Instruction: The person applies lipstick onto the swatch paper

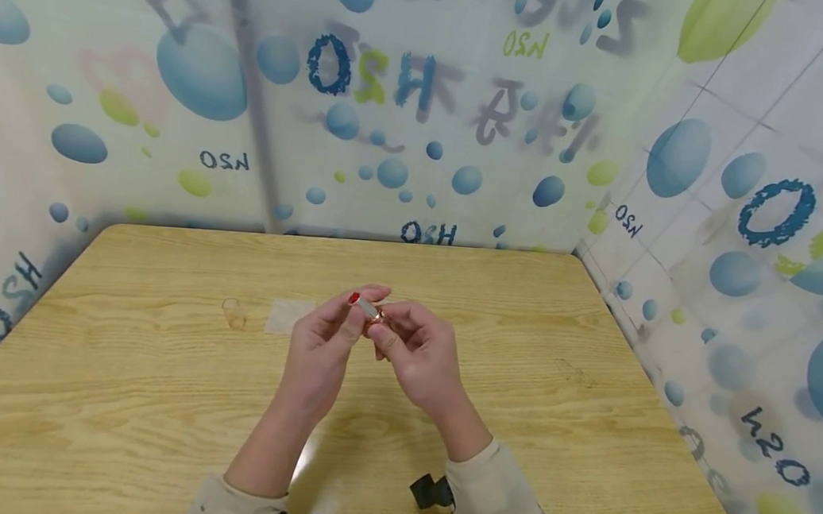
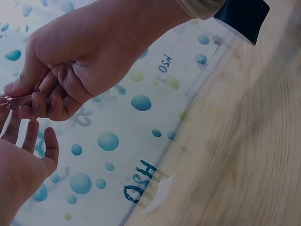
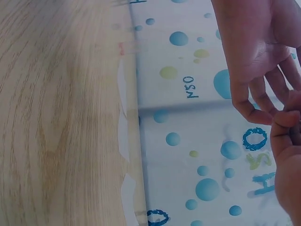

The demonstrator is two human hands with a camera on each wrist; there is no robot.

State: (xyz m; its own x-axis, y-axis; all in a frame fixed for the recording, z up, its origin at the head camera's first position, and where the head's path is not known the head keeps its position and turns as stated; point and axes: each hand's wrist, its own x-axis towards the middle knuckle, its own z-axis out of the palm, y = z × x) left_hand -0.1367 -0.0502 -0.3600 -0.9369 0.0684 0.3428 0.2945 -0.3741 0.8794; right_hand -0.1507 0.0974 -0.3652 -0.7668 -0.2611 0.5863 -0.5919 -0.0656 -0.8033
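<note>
A lipstick (image 1: pixel 368 309) with a red tip, a silvery stem and a rose-gold base is held between both hands above the table. The right hand (image 1: pixel 420 357) pinches its base between thumb and curled fingers. At the upper part, the left hand (image 1: pixel 321 338) has its thumb against the stem just below the red tip, with its fingers behind. In the left wrist view the lipstick (image 2: pixel 18 99) shows only in part at the left edge, and other fingers of the left hand (image 2: pixel 21 165) stand loosely apart. The right wrist view hides the lipstick.
On the wooden table (image 1: pixel 158 398), a pale translucent square (image 1: pixel 287 317) lies left of the hands, beside a faint looped outline (image 1: pixel 234 314). A printed wall covering (image 1: pixel 415 201) rises behind the far edge and along the sides. Black wrist mounts (image 1: pixel 431 492) sit at the sleeves.
</note>
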